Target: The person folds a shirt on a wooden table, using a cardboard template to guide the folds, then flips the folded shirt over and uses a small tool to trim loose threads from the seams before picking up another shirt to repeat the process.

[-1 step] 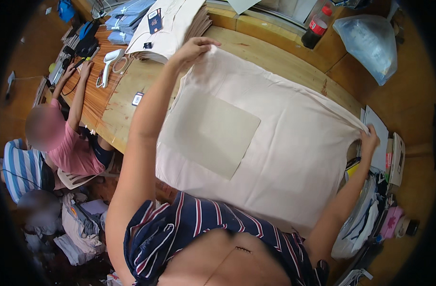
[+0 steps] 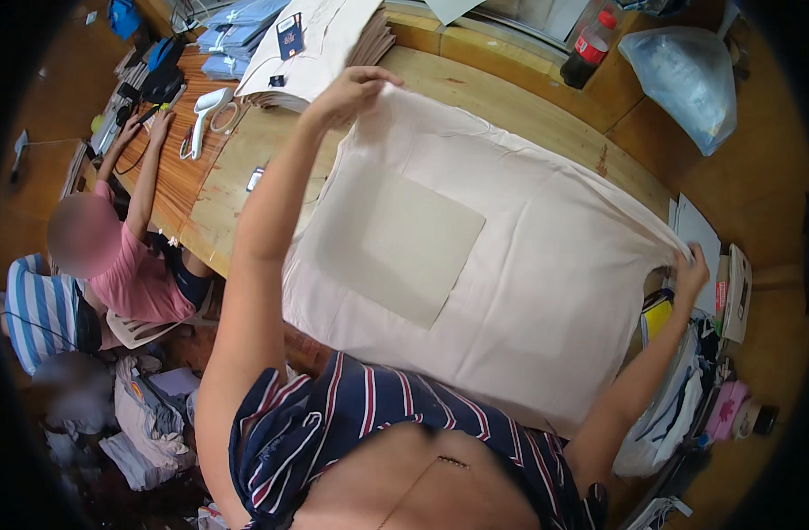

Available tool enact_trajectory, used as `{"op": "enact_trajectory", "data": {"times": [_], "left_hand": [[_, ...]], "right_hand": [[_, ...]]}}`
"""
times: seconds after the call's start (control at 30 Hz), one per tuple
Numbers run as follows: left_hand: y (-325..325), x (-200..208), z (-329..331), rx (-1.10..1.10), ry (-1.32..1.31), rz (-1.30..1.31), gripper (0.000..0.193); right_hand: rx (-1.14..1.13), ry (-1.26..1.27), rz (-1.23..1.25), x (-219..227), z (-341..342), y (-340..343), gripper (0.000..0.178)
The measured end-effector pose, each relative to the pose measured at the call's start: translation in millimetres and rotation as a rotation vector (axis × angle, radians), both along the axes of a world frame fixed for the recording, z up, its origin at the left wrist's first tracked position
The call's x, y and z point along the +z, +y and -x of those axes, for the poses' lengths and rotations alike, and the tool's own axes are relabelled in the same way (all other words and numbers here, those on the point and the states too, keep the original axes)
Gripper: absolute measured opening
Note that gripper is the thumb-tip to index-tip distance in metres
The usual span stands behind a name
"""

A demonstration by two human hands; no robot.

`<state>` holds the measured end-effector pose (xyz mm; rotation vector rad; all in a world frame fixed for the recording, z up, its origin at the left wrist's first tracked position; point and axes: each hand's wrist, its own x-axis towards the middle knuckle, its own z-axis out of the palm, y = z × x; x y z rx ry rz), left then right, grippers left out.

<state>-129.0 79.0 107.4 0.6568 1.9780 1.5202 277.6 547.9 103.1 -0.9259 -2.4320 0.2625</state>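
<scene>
A wide pale pink garment (image 2: 546, 256) is spread over the table in front of me, its near side reaching my body. My left hand (image 2: 356, 93) pinches its far left corner. At the far right, my right hand (image 2: 690, 269) grips the other end, where the cloth bunches into folds near an opening. On the left half of the garment lies a thin beige rectangular sheet (image 2: 404, 243), flat on the cloth. Between the two hands the far edge runs loosely, slightly rolled.
Folded pale garments (image 2: 320, 44) with a dark tag are stacked beyond my left hand. A white handheld device (image 2: 207, 115) and a small tag (image 2: 256, 178) lie leftward. A bottle (image 2: 588, 51) and plastic bag (image 2: 683, 84) stand far right. A person in pink (image 2: 152, 278) sits at left.
My left hand has shifted slightly left with its corner, and the garment's left edge has moved outward. My right hand has moved a little to the right and down.
</scene>
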Motion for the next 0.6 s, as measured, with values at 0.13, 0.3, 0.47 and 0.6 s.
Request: {"op": "enact_trajectory", "data": {"times": [0.13, 0.3, 0.47, 0.6], "left_hand": [[-55.8, 10.7, -48.6, -0.107, 0.394, 0.100, 0.021], [-125.7, -40.6, -142.9, -0.461, 0.585, 0.721, 0.084], [-154.1, -73.3, -169.7, -0.405, 0.783, 0.572, 0.072], [-164.8, -81.6, -172.5, -0.358, 0.838, 0.451, 0.055]], "right_hand": [[-0.021, 0.154, -0.197, 5.8, -122.5, -54.1, 0.016], [-0.015, -0.188, -0.147, -40.2, -151.9, -143.0, 0.019], [-0.217, -0.159, -0.043, -48.4, -184.0, -170.7, 0.021], [-0.329, -0.536, -0.195, -71.7, -187.6, -182.6, 0.018]]}}
